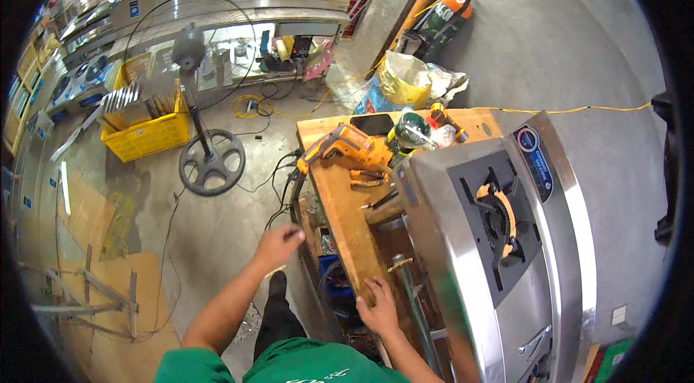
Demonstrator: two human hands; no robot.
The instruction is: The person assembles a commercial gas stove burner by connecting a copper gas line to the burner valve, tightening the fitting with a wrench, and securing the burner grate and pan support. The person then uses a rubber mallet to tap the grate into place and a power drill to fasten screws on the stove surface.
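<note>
Fingers of the right hand (377, 305) lie spread, grasping nothing, on the scuffed wooden workbench (340, 198) beside a brushed-steel stove (463, 253); the left hand (278, 244) hangs loosely curled, empty, over concrete.

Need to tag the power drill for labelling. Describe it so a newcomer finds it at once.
Start at the wooden workbench left of the steel stove unit. At its far end lies the power drill, on its side, beside a black phone. It is the only large orange-and-black tool there; the pliers nearby are far smaller.
</note>
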